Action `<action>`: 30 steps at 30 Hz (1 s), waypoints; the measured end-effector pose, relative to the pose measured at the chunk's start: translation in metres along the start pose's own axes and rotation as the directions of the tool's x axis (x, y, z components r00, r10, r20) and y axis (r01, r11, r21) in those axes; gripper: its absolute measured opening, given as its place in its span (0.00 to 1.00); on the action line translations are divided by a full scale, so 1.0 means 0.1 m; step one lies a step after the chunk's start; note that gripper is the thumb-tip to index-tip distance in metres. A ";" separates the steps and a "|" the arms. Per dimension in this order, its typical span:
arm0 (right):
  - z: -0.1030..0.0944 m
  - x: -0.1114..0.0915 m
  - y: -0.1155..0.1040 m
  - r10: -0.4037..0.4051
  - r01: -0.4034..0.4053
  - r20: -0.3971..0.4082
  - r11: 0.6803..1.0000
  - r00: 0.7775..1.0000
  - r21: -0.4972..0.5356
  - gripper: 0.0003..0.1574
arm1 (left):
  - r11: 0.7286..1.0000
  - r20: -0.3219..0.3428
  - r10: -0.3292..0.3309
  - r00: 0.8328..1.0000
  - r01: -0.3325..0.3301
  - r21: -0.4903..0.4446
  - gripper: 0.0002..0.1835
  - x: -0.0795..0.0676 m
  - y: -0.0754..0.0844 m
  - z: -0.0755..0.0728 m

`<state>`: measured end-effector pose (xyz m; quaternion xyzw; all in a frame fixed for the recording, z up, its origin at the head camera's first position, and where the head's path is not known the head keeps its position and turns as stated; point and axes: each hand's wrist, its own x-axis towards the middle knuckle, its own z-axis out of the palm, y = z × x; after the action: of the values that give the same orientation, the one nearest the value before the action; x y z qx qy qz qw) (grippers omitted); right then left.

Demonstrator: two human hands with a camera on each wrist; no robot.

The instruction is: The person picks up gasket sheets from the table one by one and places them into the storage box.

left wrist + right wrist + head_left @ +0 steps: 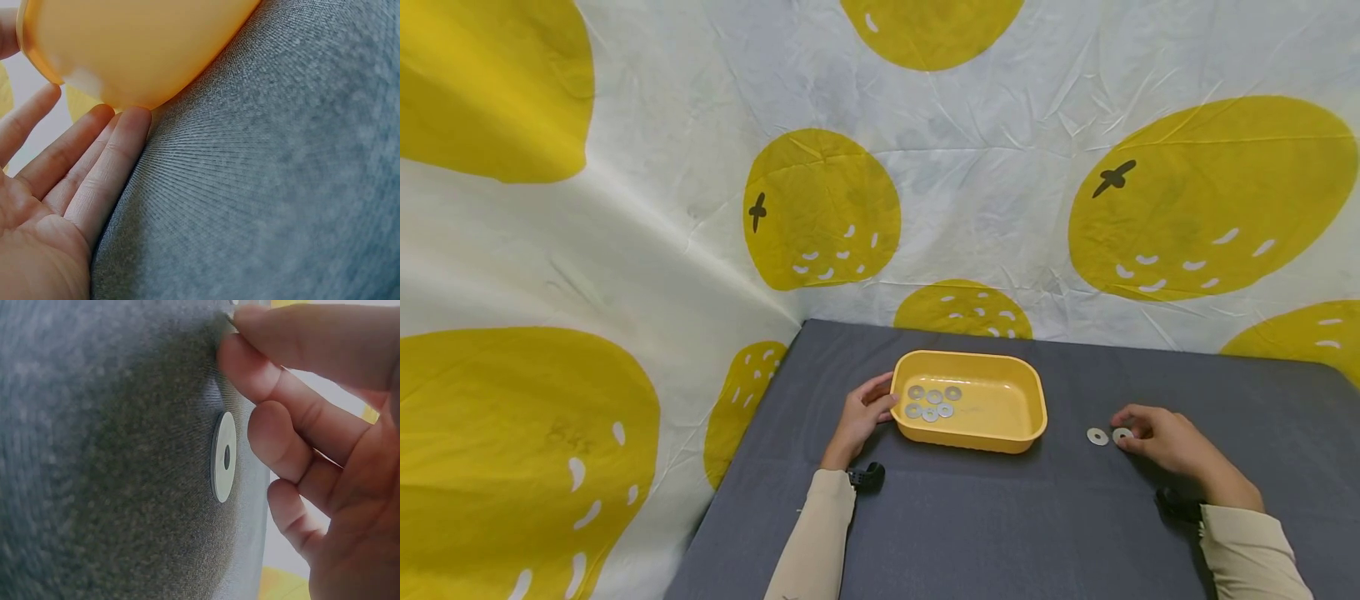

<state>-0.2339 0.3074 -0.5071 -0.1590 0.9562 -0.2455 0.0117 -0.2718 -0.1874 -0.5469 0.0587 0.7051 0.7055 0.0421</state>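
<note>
A yellow tray stands on the cloth, with several flat metal washers lying in its left part. My left hand holds the tray's left end, thumb at the rim and fingers against the outer wall from below. To the right of the tray, my right hand pinches a washer between thumb and forefinger. Only a thin dark edge shows between those fingertips in the right wrist view. A second washer lies flat on the cloth, just left of that hand and apart from it.
The table is covered in dark grey cloth. A white curtain printed with yellow fruit hangs behind it and along the left side. Dark straps with small devices sit on both wrists.
</note>
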 end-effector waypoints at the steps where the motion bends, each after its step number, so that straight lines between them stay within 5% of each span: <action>1: 0.00 0.00 0.00 -0.001 0.001 0.004 1.000 1.000 0.013 0.13 | 1.000 0.002 0.001 1.000 -0.001 -0.001 0.27 0.00 0.00 0.00; 14: 0.02 0.02 -0.02 -0.019 0.020 -0.008 0.991 1.000 0.133 0.18 | 1.000 -0.011 -0.007 1.000 0.007 0.000 0.27 0.00 0.00 0.00; 30: 0.03 0.08 -0.11 -0.105 0.119 -0.060 0.938 0.993 0.326 0.20 | 1.000 -0.018 -0.015 1.000 0.016 0.006 0.27 0.01 0.00 0.01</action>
<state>-0.2378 0.2941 -0.5042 -0.2036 0.8913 -0.4052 0.0042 -0.2728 -0.1865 -0.5466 0.0469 0.7080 0.7035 0.0410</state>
